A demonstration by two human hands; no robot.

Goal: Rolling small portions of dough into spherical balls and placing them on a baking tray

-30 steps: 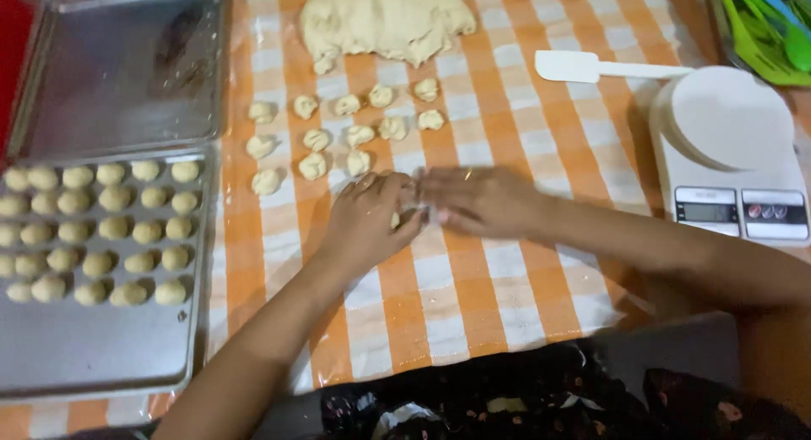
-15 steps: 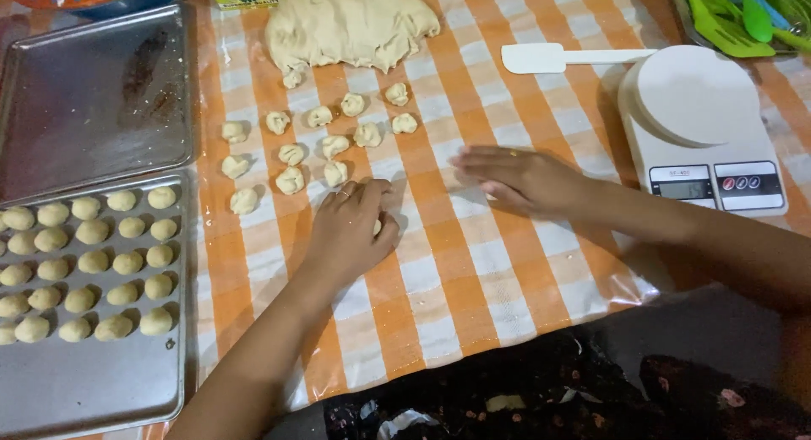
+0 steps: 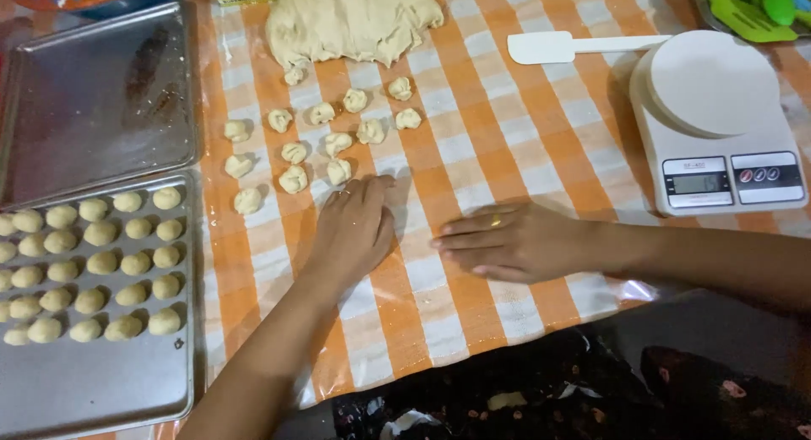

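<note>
- Left hand lies palm-down, fingers together, on the checked cloth — whether dough sits beneath, I cannot tell.
- Right hand rests flat, fingers extended, holding nothing.
- Small dough pieces lie just beyond the left fingertips — light, even palm pressure would likely suit them.

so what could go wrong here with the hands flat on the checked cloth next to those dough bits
The left hand lies close to the small rough dough pieces; a slide forward could squash them. The right hand presses the plastic-covered orange checked cloth, which might shift and nudge the white kitchen scale.
</note>
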